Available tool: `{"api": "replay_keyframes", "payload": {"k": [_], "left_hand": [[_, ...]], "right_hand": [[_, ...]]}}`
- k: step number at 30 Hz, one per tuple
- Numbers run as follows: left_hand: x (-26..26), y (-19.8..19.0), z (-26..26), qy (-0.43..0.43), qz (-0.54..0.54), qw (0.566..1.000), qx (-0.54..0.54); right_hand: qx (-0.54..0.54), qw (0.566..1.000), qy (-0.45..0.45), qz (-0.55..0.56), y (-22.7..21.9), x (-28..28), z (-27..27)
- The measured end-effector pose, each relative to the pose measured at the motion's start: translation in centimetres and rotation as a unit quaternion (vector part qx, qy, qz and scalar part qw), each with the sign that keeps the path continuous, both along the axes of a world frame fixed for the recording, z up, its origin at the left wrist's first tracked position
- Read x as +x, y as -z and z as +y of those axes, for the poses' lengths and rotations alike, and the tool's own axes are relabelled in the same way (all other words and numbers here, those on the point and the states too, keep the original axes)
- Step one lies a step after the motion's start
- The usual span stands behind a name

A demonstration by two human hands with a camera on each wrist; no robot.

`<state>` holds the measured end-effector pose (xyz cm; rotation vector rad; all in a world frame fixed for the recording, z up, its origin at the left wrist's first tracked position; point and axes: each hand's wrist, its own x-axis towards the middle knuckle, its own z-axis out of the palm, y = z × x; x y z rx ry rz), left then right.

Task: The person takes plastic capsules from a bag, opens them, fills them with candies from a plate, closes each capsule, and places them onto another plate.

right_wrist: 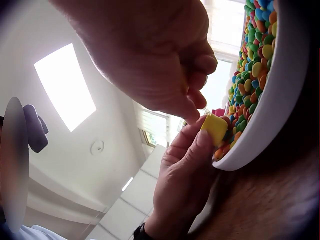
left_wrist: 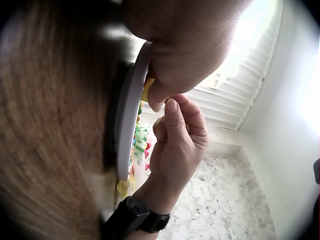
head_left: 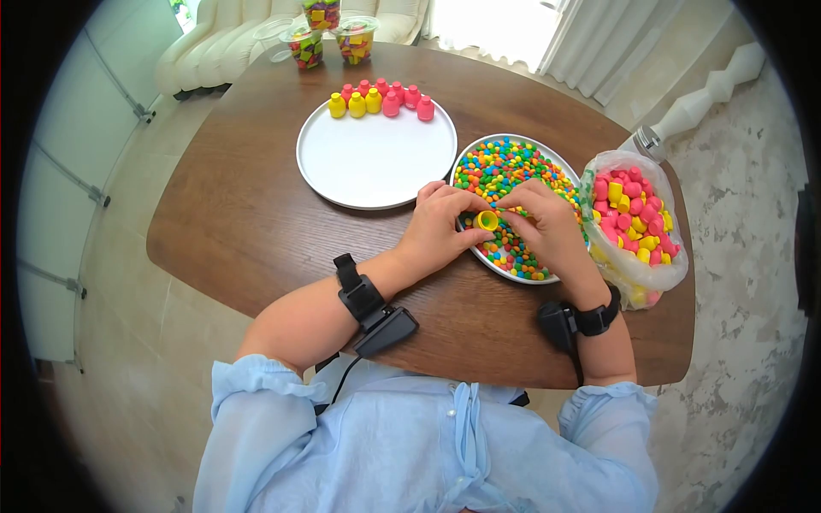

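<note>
My left hand holds a small yellow open-topped bottle between thumb and fingers, over the near left part of a candy-filled plate. Its mouth faces up in the head view, and its yellow side shows in the right wrist view. Close over the bottle's rim is my right hand, thumb and forefinger drawn together in a pinch. What sits between those fingertips is mostly hidden; it seems to be a candy. Multicoloured button-shaped candies cover the plate below both hands.
A white round plate at left bears several capped pink bottles and yellow bottles along its far side. At right stands a clear plastic bag of pink and yellow pieces. Clear tubs of colourful pieces stand at the table's far edge.
</note>
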<state>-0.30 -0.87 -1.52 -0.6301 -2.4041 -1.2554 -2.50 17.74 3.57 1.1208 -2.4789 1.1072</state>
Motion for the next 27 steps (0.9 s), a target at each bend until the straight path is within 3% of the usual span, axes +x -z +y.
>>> {"api": "replay_keyframes", "payload": {"k": [3, 5, 15, 21, 23, 27], "left_hand": [[0.0, 0.1, 0.0, 0.002, 0.005, 1.000, 0.006], [0.0, 0.1, 0.0, 0.003, 0.004, 1.000, 0.010], [0.1, -0.1, -0.1, -0.009, -0.002, 1.000, 0.018], [0.1, -0.3, -0.2, -0.007, -0.008, 1.000, 0.019], [0.1, -0.3, -0.2, -0.007, -0.014, 1.000, 0.017], [0.2, -0.3, -0.1, -0.001, -0.021, 1.000, 0.014]], "right_hand": [[0.032, 0.998, 0.049, 0.017, -0.1, -0.5, 1.1], [0.127, 0.986, 0.105, 0.006, 0.5, -0.8, 1.6], [0.196, 0.975, 0.108, -0.007, 0.7, -0.6, 1.3], [0.106, 0.987, 0.118, 0.034, -0.7, -0.1, 1.2], [0.035, 0.997, 0.060, 0.034, -1.4, 0.4, 0.7], [0.001, 1.000, 0.013, 0.023, -0.7, 1.0, -0.4]]}}
